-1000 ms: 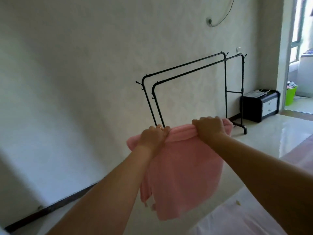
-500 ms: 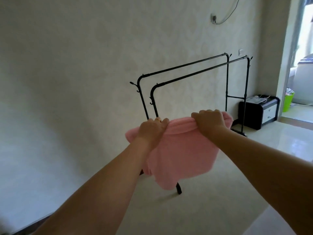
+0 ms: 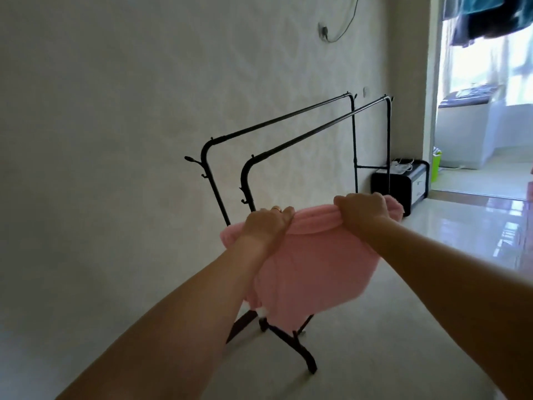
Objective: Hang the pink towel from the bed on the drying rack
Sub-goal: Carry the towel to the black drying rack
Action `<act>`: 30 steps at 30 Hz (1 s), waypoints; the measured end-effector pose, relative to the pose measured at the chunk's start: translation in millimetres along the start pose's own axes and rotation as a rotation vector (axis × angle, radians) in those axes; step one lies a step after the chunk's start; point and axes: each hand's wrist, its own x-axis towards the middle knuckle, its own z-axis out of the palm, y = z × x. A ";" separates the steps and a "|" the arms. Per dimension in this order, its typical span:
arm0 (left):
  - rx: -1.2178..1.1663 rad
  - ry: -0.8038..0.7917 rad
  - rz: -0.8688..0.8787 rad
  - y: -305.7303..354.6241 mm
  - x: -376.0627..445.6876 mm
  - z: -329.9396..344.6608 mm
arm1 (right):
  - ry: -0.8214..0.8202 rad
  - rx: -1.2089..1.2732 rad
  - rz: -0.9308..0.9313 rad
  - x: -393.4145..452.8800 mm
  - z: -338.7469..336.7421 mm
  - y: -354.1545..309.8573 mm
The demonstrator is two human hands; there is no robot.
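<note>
Head view: both arms stretched out toward the rack (image 3: 288, 140), seen from just behind the hands.
Left hand (image 3: 266, 226): grip clenched on the bunched top edge of the towel (image 3: 311, 269), near its left end.
Right hand (image 3: 362, 210): grip clenched on the same edge, near its right end.
Towel: held in the air between the 2 hands, the rest hanging loose below them; not yet touching the rack.
Rack: black, 2 parallel top rails, both bare, standing beside the wall (image 3: 115, 140).
Change: over the last second the rack has grown larger and its feet have come into sight under the towel, while the hands kept the same hold.
Meaning: the carry from the bed looks nearly done; what remains is to lift the edge above the nearer rail and drape it over.
</note>
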 end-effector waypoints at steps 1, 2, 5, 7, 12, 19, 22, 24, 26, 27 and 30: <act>-0.018 -0.001 0.018 -4.7 12.8 8.7 | -0.009 -0.016 0.023 10.5 6.3 0.2; -0.021 -0.002 0.035 -6.3 21.0 12.7 | -0.008 -0.018 0.040 16.0 10.2 2.0; -0.057 0.004 0.075 -13.3 54.7 29.9 | -0.010 -0.056 0.087 42.3 21.7 10.4; -0.086 0.010 0.096 -16.4 78.2 38.0 | -0.008 -0.064 0.118 61.5 28.9 18.6; -0.170 -0.048 0.115 -10.4 147.4 63.9 | -0.112 -0.067 0.186 115.0 57.3 49.1; -0.209 -0.195 0.134 42.6 298.3 113.6 | -0.224 -0.074 0.242 208.4 137.6 143.9; -0.275 -0.244 0.101 63.3 377.1 125.9 | -0.196 -0.074 0.251 259.3 160.0 199.9; -0.338 -0.261 0.073 72.2 424.9 130.1 | -0.173 -0.068 0.267 293.7 167.2 230.4; -0.444 -0.299 0.022 78.2 462.6 137.7 | -0.150 -0.045 0.320 321.9 172.3 251.2; -0.502 -0.324 -0.019 81.3 478.7 143.4 | -0.147 -0.004 0.378 334.1 177.0 259.2; -0.645 -0.401 -0.147 89.5 522.3 162.0 | -0.144 0.318 0.687 359.2 192.8 281.9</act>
